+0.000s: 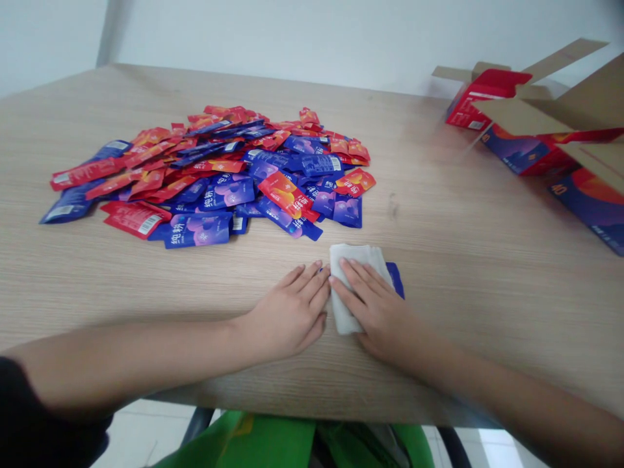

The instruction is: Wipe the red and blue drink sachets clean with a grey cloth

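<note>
A folded white cloth (345,316) lies over a blue sachet (396,279) near the front of the table. My right hand (373,302) rests flat on the cloth with its fingers stretched out. Most of the sachet is hidden; its right end shows past the cloth, and a bit of blue shows on the left side. Beside the cloth, my left hand (295,309) lies with fingers extended, its tips over the sachet's left end. Behind both hands spreads a heap of red and blue sachets (214,193), some with orange or purple pictures.
The wooden table (463,325) runs back to a pale wall (273,39). Open printed cartons stand at the right: a red carton (470,104) at the back, a blue-and-red carton (517,153), and another carton (592,205) cut by the frame edge.
</note>
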{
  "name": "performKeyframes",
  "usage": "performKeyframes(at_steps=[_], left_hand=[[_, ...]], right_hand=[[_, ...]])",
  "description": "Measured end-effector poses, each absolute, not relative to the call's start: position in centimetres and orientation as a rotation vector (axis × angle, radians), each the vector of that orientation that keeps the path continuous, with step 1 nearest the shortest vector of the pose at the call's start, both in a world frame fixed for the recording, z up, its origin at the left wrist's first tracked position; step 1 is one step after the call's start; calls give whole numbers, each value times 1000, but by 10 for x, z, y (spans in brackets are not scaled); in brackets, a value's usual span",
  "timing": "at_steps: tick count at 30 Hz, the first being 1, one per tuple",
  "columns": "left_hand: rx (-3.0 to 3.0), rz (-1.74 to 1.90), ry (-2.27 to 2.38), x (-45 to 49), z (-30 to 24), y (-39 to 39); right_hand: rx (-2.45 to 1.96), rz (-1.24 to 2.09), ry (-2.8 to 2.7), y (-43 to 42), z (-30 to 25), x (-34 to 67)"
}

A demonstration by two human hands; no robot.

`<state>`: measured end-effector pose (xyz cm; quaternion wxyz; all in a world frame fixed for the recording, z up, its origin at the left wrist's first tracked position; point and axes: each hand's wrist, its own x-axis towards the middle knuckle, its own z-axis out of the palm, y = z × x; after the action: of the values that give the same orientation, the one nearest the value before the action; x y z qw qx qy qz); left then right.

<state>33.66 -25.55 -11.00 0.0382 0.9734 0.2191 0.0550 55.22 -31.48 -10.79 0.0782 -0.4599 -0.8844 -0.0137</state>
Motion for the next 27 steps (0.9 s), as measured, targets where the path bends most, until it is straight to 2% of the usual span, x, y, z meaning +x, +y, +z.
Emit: performKeyframes(at_steps=[15,24,27], left_hand=[[3005,159,672,337,-111,-256],[3003,179,679,337,-111,-256],[3006,178,680,337,-110,-255]], right_hand=[[-1719,-278,-2483,-341,-101,565],[-1305,41,-2616,-307,-110,558],[-1316,86,-2612,-306,-110,557]])
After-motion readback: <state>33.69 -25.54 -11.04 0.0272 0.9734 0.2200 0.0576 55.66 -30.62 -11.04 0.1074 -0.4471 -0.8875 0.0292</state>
